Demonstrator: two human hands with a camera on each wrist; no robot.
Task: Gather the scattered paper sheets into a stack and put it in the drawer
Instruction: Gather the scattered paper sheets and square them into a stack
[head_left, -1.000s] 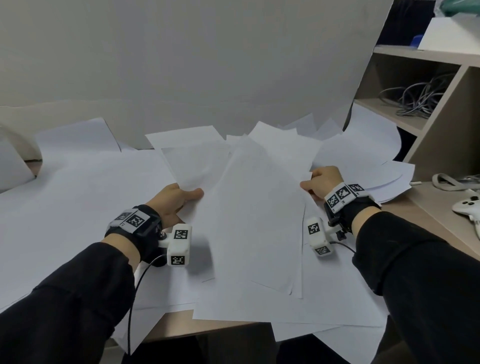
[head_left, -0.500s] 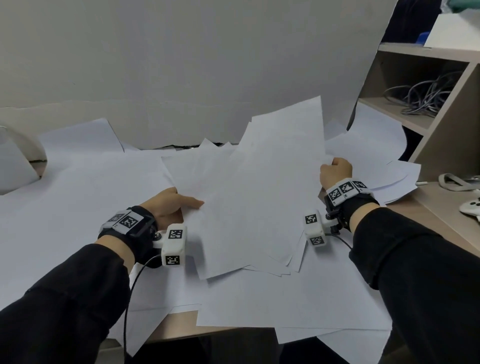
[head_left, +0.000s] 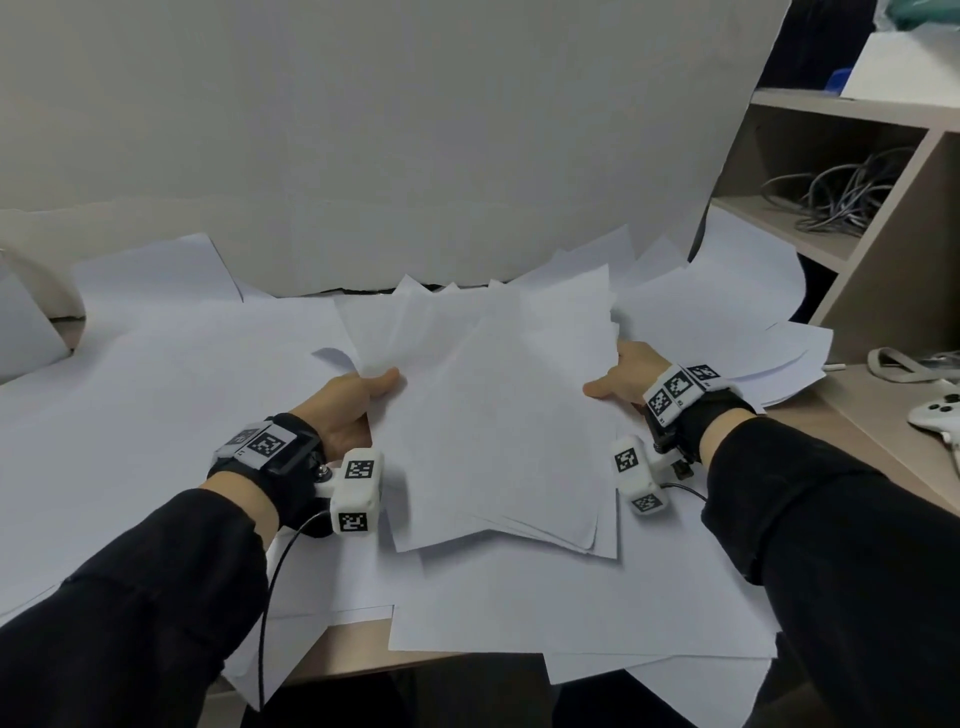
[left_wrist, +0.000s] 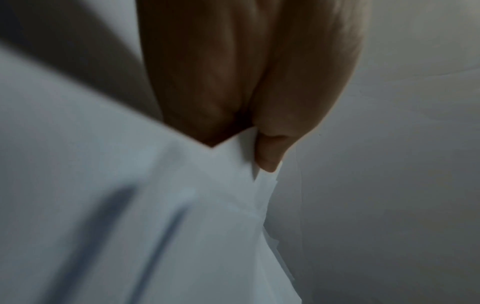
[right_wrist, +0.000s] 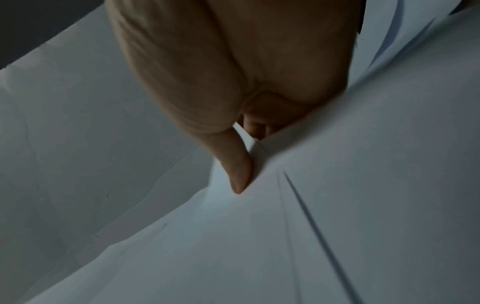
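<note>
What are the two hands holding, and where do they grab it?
A bunch of paper sheets. The left hand pinches its left edge and the right hand pinches its right edge, thumbs on top.

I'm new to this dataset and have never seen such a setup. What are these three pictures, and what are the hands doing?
No machine here: a person works with bare hands, wearing tagged cameras on both wrists and one on the head. The wide picture is the head view. The left hand and right hand each grip a side of a bundle of white sheets, thumbs on top. More loose sheets cover the desk. The two dim close-ups come from the wrists, each showing a thumb pinching the paper's edge. At the right stand a shelf with cables and a white controller. No drawer is visible.
</note>
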